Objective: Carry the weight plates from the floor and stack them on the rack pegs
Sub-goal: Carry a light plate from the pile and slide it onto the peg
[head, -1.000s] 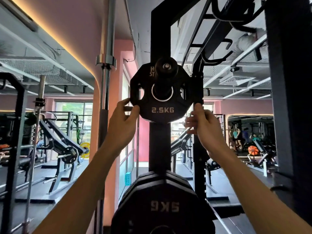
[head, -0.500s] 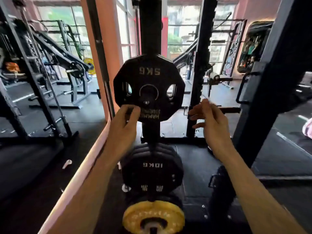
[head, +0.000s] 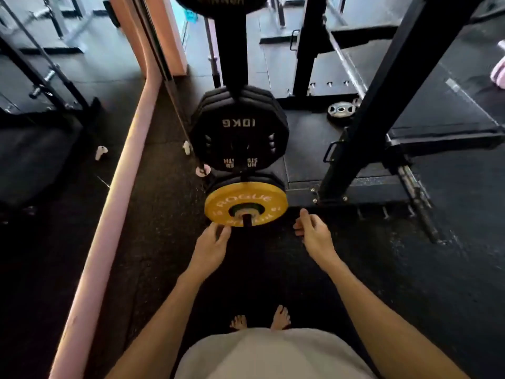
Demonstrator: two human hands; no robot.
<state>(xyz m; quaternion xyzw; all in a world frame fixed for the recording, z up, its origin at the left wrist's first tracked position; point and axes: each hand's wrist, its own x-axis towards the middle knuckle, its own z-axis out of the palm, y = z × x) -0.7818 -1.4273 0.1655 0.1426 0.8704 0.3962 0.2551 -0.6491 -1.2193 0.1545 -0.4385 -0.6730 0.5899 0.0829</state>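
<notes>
I look down the black rack post (head: pixel 232 50). A yellow Rogue plate (head: pixel 218 206) hangs on the lowest peg in front of black plates. Above it sits a stack of black 10KG plates (head: pixel 239 127). The bottom edge of another black plate (head: pixel 221 4) shows at the top. My left hand (head: pixel 211 242) hovers just below the yellow plate's lower left rim, fingers loosely curled, holding nothing. My right hand (head: pixel 313 232) hangs to the right of the plate, relaxed and empty. A small grey plate (head: pixel 341 109) lies on the floor behind the rack base.
A slanted black rack upright (head: pixel 382 91) and its base (head: pixel 355 192) stand to the right. A pink mirror frame (head: pixel 120 187) runs along the left. My bare feet (head: pixel 262 321) stand on black rubber flooring. A small white object (head: pixel 187 147) lies by the plates.
Both hands let go of the 2.5KG plate on the top peg and dropped. My view swung down from the top peg to the lowest peg and the floor.
</notes>
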